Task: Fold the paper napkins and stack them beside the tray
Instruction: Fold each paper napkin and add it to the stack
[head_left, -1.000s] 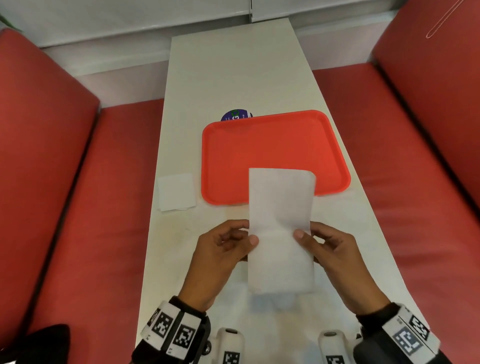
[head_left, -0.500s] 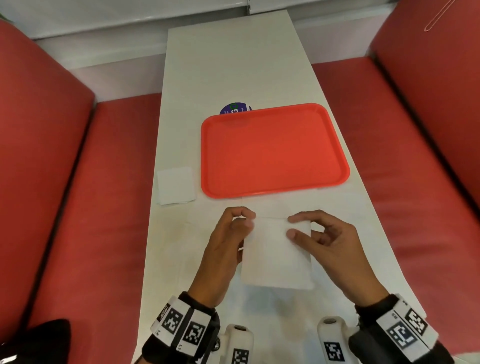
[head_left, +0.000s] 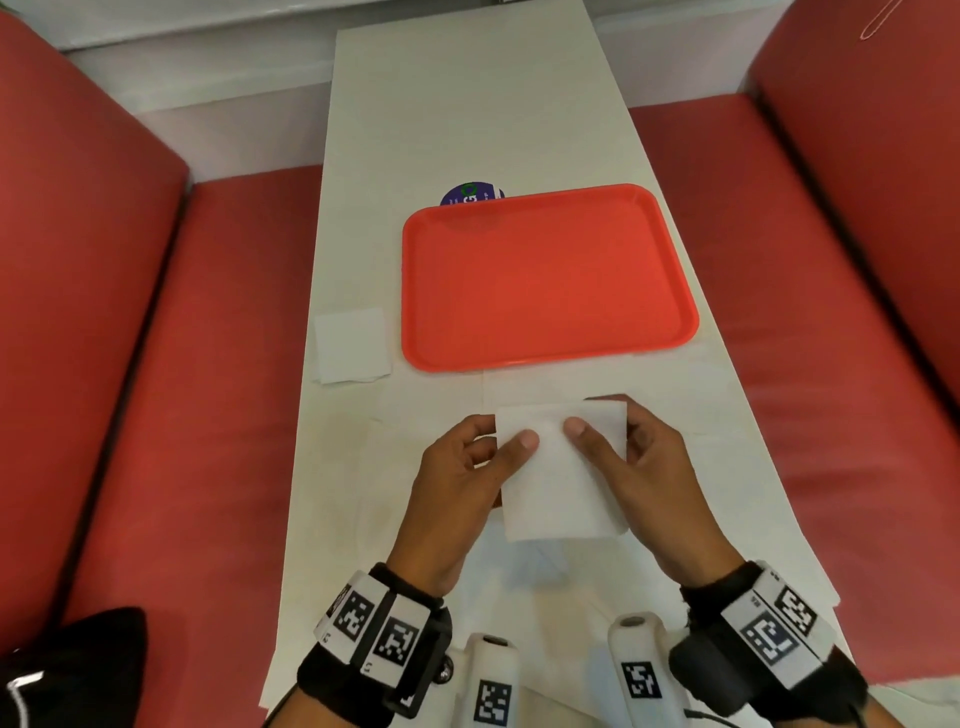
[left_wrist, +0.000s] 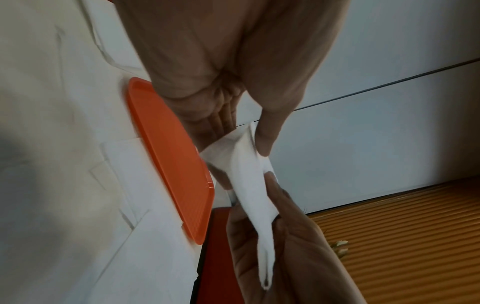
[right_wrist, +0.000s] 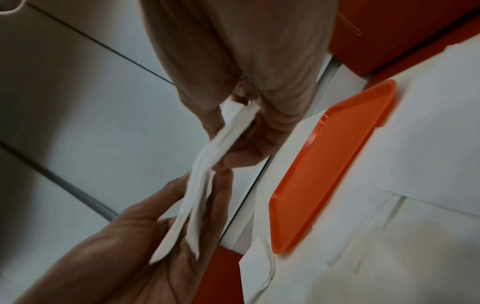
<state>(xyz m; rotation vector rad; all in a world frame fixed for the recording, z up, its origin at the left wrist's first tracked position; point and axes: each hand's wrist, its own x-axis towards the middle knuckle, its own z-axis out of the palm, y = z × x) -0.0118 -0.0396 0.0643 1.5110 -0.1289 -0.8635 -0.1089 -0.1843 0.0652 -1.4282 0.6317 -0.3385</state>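
Note:
A white paper napkin (head_left: 558, 483), folded double, is held above the table in front of the orange tray (head_left: 545, 275). My left hand (head_left: 467, 467) pinches its left edge, thumb on top. My right hand (head_left: 639, 467) pinches its right edge the same way. In the left wrist view the napkin (left_wrist: 249, 185) shows edge-on between both hands. The right wrist view shows the napkin's (right_wrist: 205, 179) layers slightly parted. A folded napkin (head_left: 353, 344) lies flat on the table left of the tray (left_wrist: 171, 156).
The narrow white table (head_left: 467, 104) runs away from me between red bench seats (head_left: 182, 415). Unfolded napkins (head_left: 524, 387) lie flat below the tray's near edge. A round blue sticker (head_left: 470, 195) peeks out behind the tray.
The tall napkin strip has been folded in half, top edge brought down toward me. Both hands moved nearer and now pinch the doubled napkin at its far corners.

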